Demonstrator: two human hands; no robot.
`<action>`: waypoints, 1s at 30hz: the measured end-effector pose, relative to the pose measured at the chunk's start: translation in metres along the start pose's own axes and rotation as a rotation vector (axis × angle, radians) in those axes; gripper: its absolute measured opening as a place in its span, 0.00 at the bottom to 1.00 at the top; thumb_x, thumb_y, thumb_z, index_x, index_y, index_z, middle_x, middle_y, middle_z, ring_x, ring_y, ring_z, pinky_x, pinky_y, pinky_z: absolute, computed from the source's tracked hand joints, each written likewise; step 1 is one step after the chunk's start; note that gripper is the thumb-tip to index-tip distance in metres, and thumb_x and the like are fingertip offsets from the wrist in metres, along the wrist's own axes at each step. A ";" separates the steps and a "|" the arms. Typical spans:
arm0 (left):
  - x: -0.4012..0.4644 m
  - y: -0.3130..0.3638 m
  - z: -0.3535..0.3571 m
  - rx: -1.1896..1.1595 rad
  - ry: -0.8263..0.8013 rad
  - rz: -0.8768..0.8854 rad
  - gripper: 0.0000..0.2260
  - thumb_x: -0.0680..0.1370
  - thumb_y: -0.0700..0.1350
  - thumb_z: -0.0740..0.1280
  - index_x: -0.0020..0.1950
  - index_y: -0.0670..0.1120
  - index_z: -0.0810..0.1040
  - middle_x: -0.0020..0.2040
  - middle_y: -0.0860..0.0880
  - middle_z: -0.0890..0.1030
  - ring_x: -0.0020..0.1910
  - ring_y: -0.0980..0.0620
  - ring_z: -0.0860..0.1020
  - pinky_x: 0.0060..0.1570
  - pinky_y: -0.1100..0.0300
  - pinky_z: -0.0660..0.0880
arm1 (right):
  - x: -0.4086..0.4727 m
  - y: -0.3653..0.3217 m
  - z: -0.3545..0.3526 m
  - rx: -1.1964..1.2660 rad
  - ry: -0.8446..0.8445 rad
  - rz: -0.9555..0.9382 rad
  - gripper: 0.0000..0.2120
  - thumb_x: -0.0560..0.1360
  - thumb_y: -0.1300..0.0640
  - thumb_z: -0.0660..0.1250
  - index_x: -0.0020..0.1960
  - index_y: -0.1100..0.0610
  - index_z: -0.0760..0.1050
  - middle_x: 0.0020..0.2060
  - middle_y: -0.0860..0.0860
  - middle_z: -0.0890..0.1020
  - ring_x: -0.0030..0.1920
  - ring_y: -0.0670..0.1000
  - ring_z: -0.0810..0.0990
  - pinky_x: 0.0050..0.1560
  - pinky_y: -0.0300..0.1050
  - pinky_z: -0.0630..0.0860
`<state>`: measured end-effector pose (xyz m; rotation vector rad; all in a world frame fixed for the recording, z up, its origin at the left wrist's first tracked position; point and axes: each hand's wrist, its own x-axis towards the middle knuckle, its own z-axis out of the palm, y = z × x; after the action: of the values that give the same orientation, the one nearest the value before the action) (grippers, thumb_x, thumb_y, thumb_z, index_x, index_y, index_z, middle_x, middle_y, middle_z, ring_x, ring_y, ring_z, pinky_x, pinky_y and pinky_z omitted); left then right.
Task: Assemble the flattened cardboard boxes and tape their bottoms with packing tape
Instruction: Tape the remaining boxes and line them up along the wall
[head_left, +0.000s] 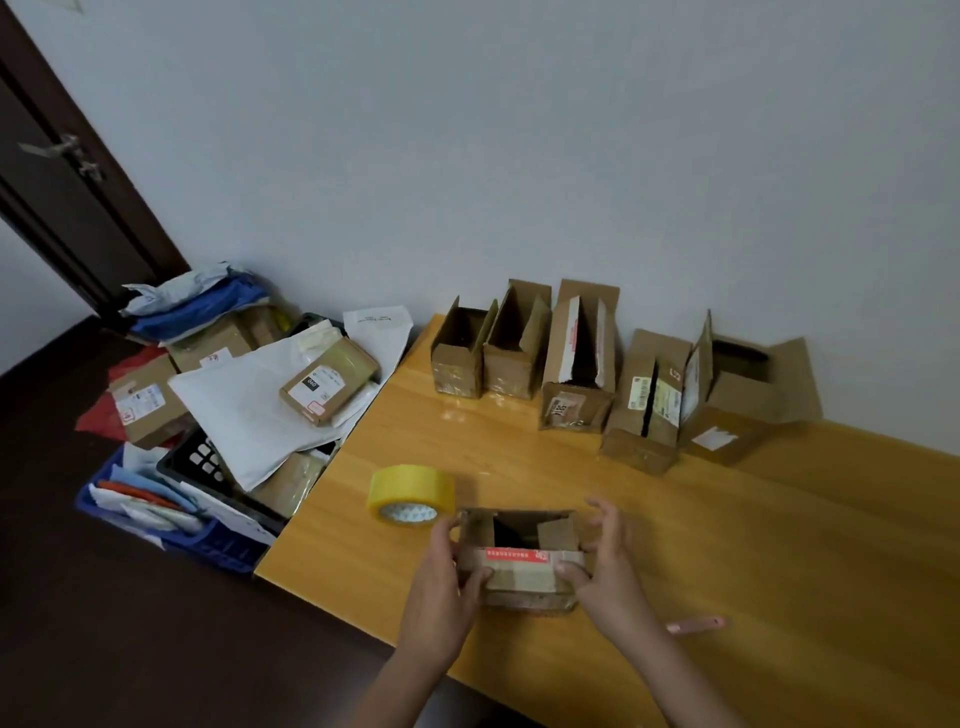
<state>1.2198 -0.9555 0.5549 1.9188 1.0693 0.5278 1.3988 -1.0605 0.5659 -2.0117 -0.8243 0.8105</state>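
Observation:
A small cardboard box (522, 569) with a red-printed strip stands upright near the front of the wooden table (753, 545), its top flaps open. My left hand (447, 577) grips its left side with the thumb on the near face. My right hand (602, 561) grips its right side, fingers curled over the far corner. A roll of yellow packing tape (410, 493) lies just left of the box, behind my left hand. Several assembled boxes (576, 353) stand open in a row along the wall.
A pink pen-like tool (696, 623) lies on the table to the right of my right hand. Left of the table, a pile of parcels, white mailers (244, 405) and flattened boxes sits on blue and black crates (208, 535). A dark door (67, 171) stands at far left.

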 end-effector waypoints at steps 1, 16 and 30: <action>-0.001 -0.002 0.001 0.072 0.036 0.037 0.29 0.74 0.42 0.73 0.70 0.53 0.62 0.50 0.56 0.72 0.48 0.57 0.74 0.45 0.64 0.73 | 0.000 0.001 -0.001 -0.020 -0.017 -0.020 0.39 0.74 0.65 0.70 0.71 0.37 0.54 0.63 0.43 0.59 0.63 0.46 0.67 0.64 0.44 0.71; 0.011 -0.017 -0.003 -0.006 -0.267 0.108 0.22 0.83 0.43 0.59 0.74 0.57 0.57 0.77 0.62 0.46 0.68 0.80 0.48 0.64 0.80 0.55 | 0.000 0.023 -0.001 -0.049 -0.072 -0.055 0.15 0.79 0.53 0.65 0.65 0.41 0.74 0.72 0.48 0.64 0.69 0.45 0.63 0.49 0.20 0.67; 0.031 -0.013 -0.008 0.336 -0.333 0.041 0.20 0.84 0.51 0.53 0.76 0.64 0.58 0.80 0.55 0.48 0.71 0.49 0.68 0.58 0.59 0.73 | 0.021 0.015 0.016 -0.312 -0.138 -0.165 0.21 0.82 0.45 0.47 0.75 0.38 0.55 0.67 0.40 0.55 0.59 0.45 0.69 0.50 0.44 0.80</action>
<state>1.2245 -0.9219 0.5469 2.2267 0.9441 0.0412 1.4027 -1.0448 0.5407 -2.1365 -1.2439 0.7689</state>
